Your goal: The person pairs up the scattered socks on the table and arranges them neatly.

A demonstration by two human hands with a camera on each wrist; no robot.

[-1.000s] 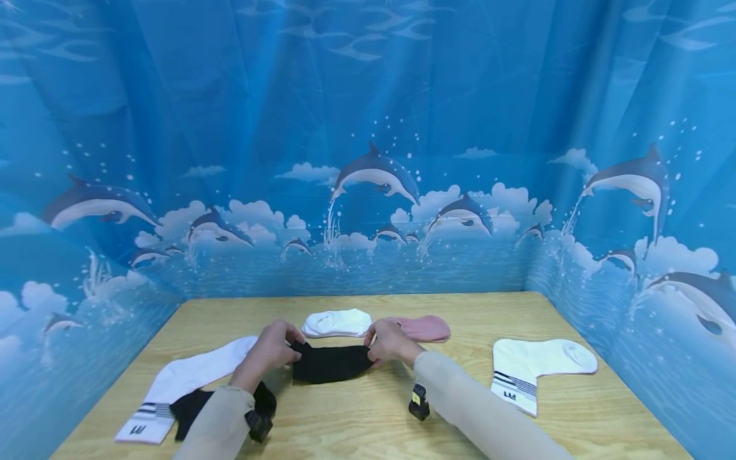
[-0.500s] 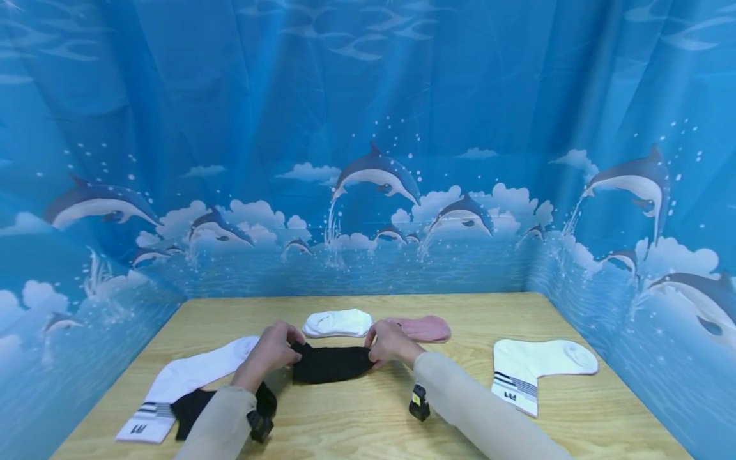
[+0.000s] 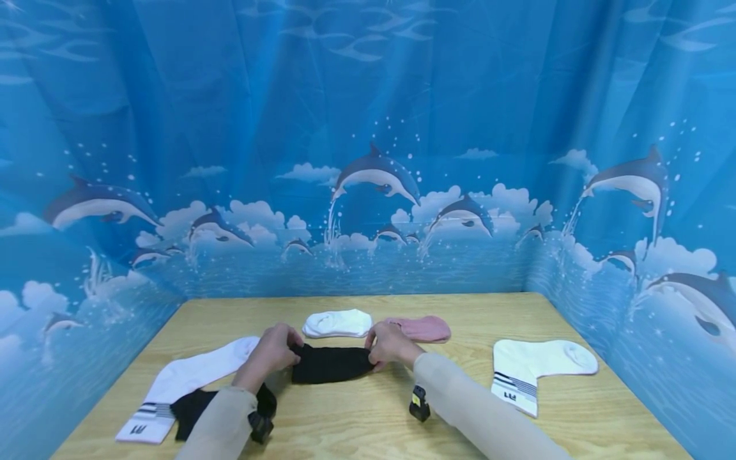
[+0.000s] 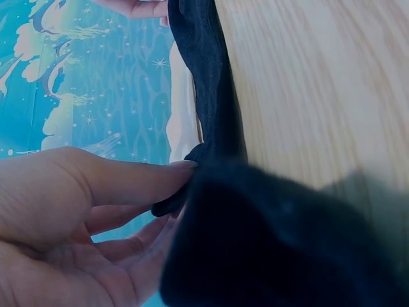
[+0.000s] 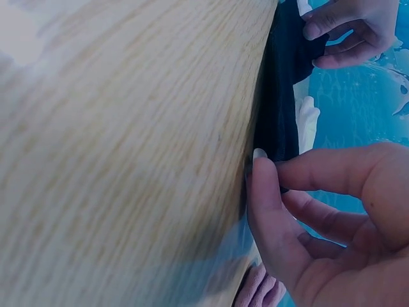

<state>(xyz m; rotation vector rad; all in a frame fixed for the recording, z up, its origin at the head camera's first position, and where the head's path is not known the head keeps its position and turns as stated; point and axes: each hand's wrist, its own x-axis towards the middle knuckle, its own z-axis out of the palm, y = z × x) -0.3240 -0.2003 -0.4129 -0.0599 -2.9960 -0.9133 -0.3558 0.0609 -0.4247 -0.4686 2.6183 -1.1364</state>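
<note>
A black sock (image 3: 330, 365) lies stretched sideways between both hands, near the middle of the table in the head view. The left hand (image 3: 275, 348) pinches its left end; in the left wrist view the thumb (image 4: 137, 182) presses on the dark cloth. At the opposite end, the right hand (image 3: 390, 344) pinches the sock between thumb and fingers, as the right wrist view shows with its index finger (image 5: 265, 192). A second black sock (image 3: 192, 409) lies under the left forearm, which hides part of it.
Behind the hands lie a folded white ankle sock (image 3: 338, 323) and a pink sock (image 3: 425, 328). Long white striped socks lie left (image 3: 184, 383) and right (image 3: 531, 364) on the wooden table (image 3: 356, 428). A dolphin-print curtain (image 3: 368, 128) surrounds the back and sides.
</note>
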